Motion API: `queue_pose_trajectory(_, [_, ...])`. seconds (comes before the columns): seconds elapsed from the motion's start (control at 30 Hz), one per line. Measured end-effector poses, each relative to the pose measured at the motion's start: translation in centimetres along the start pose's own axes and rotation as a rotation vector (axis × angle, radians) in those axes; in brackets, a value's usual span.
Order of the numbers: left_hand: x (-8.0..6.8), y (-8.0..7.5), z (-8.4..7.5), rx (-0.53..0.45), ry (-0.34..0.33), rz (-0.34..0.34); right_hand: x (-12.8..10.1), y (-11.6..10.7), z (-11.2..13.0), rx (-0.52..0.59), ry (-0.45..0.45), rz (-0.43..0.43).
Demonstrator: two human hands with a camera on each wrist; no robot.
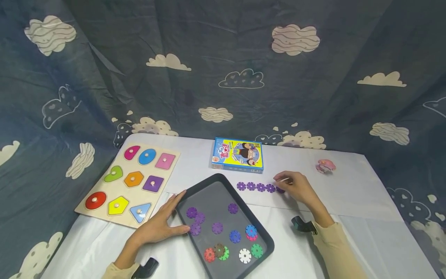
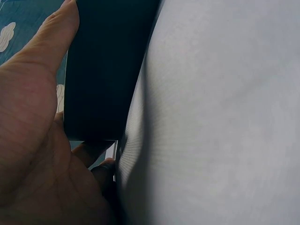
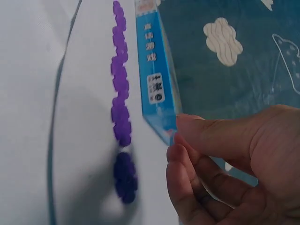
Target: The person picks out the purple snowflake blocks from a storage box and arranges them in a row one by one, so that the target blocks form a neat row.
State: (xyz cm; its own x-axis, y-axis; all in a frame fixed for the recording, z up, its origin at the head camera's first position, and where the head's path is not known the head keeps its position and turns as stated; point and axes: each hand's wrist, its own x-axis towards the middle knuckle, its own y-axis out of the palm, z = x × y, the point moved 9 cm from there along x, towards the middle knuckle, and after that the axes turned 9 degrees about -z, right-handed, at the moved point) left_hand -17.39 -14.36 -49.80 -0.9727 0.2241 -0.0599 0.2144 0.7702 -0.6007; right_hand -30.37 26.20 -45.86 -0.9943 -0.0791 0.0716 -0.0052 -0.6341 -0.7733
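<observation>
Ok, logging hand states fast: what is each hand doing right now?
Left hand: open, fingers straight against the black tray edge.
Right hand: fingers loosely curled, holding nothing, beside the purple disc row.

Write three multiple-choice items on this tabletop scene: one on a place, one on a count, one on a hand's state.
1. Where does the blue box lie?
A. inside the tray
B. behind the row of purple discs
C. on the shape puzzle

2. How many white discs are in the dark tray?
A. one
B. three
C. none

3. How is the left hand?
A. clenched in a fist
B. lifted off the table
C. fingers straight, against the tray's edge

Answers: 1 B, the box sits farther back than the row; 2 A, a single white disc shows; 3 C, straight fingers lie along the tray's rim.
</observation>
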Motion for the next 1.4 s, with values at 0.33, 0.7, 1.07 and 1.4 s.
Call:
queue_pose_trajectory(0.33, [-0.1, -0.2, -0.1, -0.007, 0.006, 0.001, 0.3, 0.6, 4.7, 0.034, -0.184, 0.083])
queue_pose_trajectory(0.7, [-0.2, -0.2, -0.1, -0.015, -0.001, 0.008, 0.1, 3.2, 10.6, 0.134, -0.367, 0.297])
queue_pose_trajectory(1.07, [-0.2, -0.1, 0.2, -0.005, 0.009, 0.002, -0.6, 6.7, 13.8, 0.212, -0.455, 0.500])
queue_pose_trajectory(1.4, [0.1, -0.1, 0.4, 0.002, -0.009, 0.002, -1.9, 9.7, 16.0, 0.161, -0.622, 0.635])
